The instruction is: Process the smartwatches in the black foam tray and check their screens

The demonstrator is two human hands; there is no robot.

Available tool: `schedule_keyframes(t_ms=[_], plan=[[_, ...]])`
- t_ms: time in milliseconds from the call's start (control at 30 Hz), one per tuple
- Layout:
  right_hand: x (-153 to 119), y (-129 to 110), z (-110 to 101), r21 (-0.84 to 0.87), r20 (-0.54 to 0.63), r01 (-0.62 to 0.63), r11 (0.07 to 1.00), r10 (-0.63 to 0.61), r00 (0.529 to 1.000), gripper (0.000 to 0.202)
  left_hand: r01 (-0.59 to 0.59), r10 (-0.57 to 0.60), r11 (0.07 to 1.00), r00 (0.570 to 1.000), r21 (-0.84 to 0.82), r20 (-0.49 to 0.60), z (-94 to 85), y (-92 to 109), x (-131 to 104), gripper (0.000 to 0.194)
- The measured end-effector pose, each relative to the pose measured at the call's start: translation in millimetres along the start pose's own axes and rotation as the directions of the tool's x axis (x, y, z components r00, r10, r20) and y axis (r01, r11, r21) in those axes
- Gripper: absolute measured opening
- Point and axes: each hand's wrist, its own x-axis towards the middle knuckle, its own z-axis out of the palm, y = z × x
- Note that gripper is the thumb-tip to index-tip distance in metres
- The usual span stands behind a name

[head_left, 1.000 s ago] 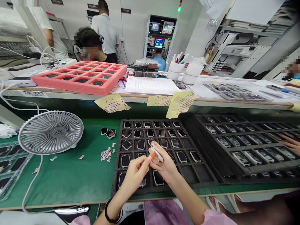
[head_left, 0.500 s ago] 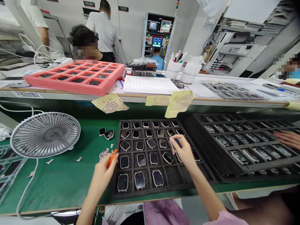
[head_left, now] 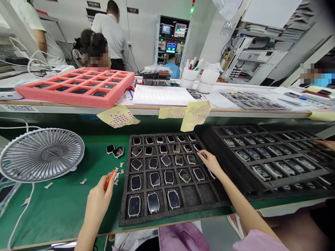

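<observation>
The orange tool point(head_left: 110, 180) sits pinched in my left hand point(head_left: 101, 197), just beside small paper-like strips point(head_left: 116, 182). My right hand point(head_left: 211, 162), well apart, reaches over the black foam tray point(head_left: 192, 196) of watch cases point(head_left: 169, 177); I can't tell whether its fingertips grip one. Left of my left hand stands a fan point(head_left: 43, 155).

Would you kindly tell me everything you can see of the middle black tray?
The tray is black, looks like foam, and has rows of compartments, many holding dark-screened watches. It lies flat on the green table, its nearest row showing three watches. The right hand is over its right side; contact is unclear.
</observation>
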Motion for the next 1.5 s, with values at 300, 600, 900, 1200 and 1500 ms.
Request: schedule_keyframes(t_ms=[300,600,900,1200,1500], plan=[[-53.7,0.7,-28.7,-0.395,-0.106,-0.089,0.914,0.051,0.993,0.02,-0.086,0.09,0.986,0.996,-0.14,0.02,4.2,11.6,-5.2,0.041],[-82.1,0.5,-28.6,-0.582,-0.107,-0.044,0.812,-0.023,0.994,0.017,-0.154,0.173,0.965,0.982,-0.213,0.071,8.1,33.5,-13.3,0.046],[-73.8,-18.8,-13.2,-0.706,-0.043,-0.014,0.708,-0.023,0.999,0.03,-0.21,0.264,0.935,0.95,-0.285,0.164,21.5,54.5,-28.2,0.045],[-74.3,-8.9,-31.2,0.142,0.013,-0.171,0.975,0.171,0.985,0.04,-0.174,0.291,0.901,0.922,-0.397,0.257,22.4,59.9,-39.1,0.041],[-76.0,-149.9,6.7,0.915,0.381,-0.4,0.059,0.204,0.902,0.026,-0.138,0.527,0.749,0.717,-0.648,0.457,44.5,114.9,-51.1,0.035]])
